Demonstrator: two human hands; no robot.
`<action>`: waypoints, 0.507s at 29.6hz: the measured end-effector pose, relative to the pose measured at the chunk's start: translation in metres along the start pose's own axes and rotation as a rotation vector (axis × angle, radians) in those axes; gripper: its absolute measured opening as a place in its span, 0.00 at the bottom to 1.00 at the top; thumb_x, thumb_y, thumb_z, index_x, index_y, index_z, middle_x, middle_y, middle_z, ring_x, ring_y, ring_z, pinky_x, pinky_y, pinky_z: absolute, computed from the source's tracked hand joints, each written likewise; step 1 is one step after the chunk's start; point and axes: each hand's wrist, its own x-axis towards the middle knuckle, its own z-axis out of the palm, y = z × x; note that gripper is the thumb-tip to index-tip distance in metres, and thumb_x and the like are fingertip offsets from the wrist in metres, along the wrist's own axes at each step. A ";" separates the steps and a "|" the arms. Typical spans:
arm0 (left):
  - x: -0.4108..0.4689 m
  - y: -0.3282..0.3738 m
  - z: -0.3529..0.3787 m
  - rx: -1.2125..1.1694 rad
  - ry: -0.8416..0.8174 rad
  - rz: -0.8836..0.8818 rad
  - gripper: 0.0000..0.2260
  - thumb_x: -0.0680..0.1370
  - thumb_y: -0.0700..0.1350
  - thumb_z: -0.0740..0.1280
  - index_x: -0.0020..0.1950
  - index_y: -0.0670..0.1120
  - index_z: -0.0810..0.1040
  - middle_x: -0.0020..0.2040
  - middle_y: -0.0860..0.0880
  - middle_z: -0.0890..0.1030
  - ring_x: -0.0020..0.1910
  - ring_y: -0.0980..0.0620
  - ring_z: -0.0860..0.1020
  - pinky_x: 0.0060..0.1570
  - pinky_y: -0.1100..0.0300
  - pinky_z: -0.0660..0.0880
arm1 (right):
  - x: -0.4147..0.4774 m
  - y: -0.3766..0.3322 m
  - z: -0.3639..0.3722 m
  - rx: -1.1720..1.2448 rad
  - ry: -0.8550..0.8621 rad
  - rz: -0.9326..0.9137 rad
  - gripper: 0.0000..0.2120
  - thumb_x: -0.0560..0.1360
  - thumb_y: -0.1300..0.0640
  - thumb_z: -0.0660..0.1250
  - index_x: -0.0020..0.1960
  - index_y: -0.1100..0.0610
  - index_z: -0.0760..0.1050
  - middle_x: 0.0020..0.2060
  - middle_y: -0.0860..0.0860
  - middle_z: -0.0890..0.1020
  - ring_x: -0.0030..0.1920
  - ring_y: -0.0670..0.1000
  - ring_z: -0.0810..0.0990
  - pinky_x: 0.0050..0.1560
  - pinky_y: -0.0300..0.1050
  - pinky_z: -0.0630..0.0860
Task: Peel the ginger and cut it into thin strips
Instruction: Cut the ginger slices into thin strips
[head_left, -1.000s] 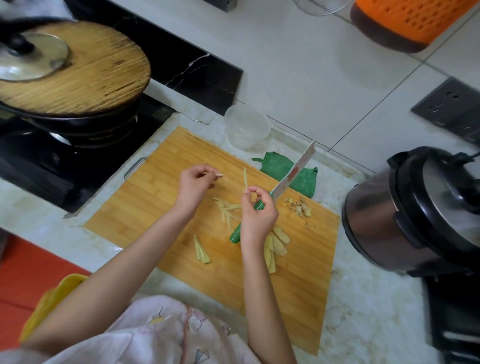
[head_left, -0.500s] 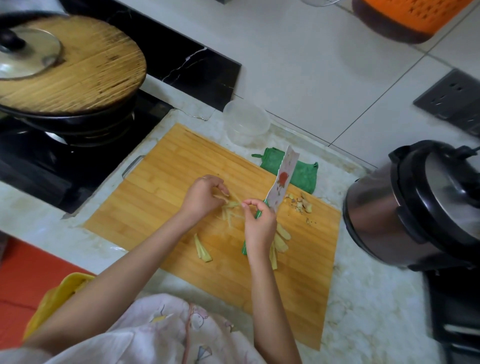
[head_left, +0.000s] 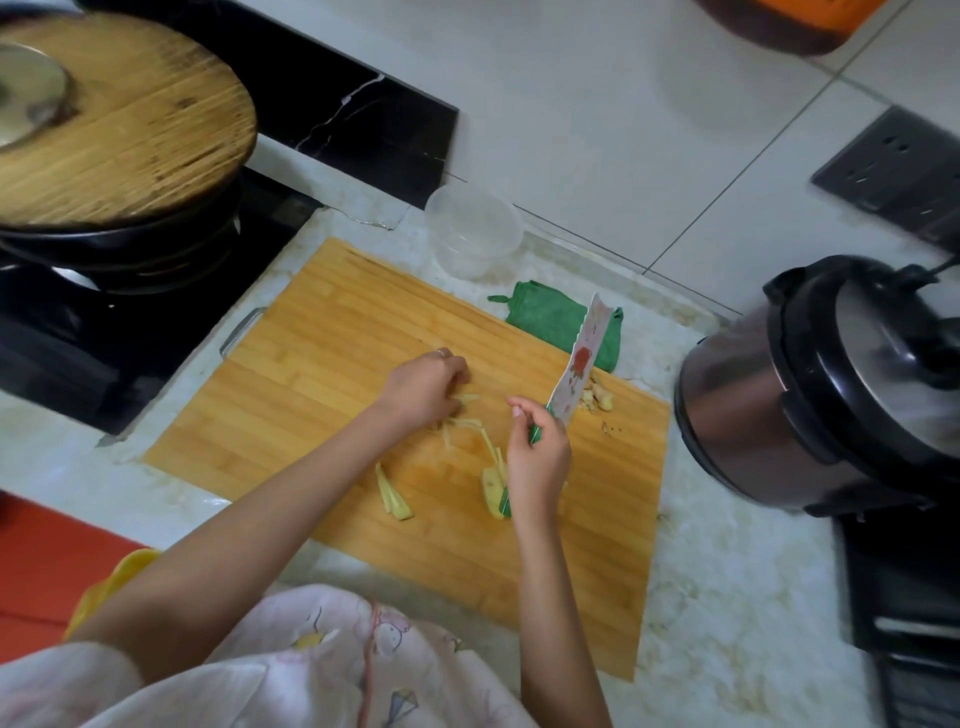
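While the right hand (head_left: 537, 457) grips the knife (head_left: 584, 364), the left hand (head_left: 426, 387) curls its fingers over thin, pale-yellow ginger strips (head_left: 467, 423) on the bamboo cutting board (head_left: 311, 374).

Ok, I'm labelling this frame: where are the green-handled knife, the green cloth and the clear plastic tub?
Green-handled knife with patterned blade (head_left: 582, 358): head view, middle of blade.
Folded green cloth (head_left: 545, 318): head view, left half.
Round clear plastic tub (head_left: 470, 262): head view, near wall.
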 end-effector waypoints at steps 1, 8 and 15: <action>0.001 0.000 0.001 -0.001 -0.050 0.010 0.14 0.74 0.44 0.72 0.58 0.46 0.77 0.56 0.49 0.77 0.54 0.47 0.77 0.43 0.59 0.69 | 0.000 0.000 -0.002 0.008 0.001 0.006 0.10 0.78 0.62 0.63 0.50 0.49 0.81 0.46 0.48 0.81 0.33 0.37 0.74 0.33 0.28 0.69; -0.002 0.004 0.006 -0.107 0.001 0.051 0.08 0.74 0.37 0.65 0.43 0.49 0.80 0.41 0.54 0.80 0.44 0.51 0.79 0.37 0.59 0.69 | 0.002 0.004 -0.006 -0.045 -0.041 -0.016 0.09 0.77 0.60 0.65 0.51 0.49 0.81 0.46 0.50 0.81 0.35 0.33 0.73 0.35 0.24 0.68; -0.023 -0.004 -0.004 -0.720 0.117 0.012 0.04 0.73 0.36 0.72 0.44 0.44 0.84 0.37 0.43 0.84 0.35 0.54 0.77 0.37 0.60 0.72 | 0.001 -0.017 0.017 0.089 -0.186 0.056 0.11 0.74 0.51 0.71 0.53 0.55 0.81 0.42 0.41 0.79 0.45 0.41 0.76 0.41 0.27 0.68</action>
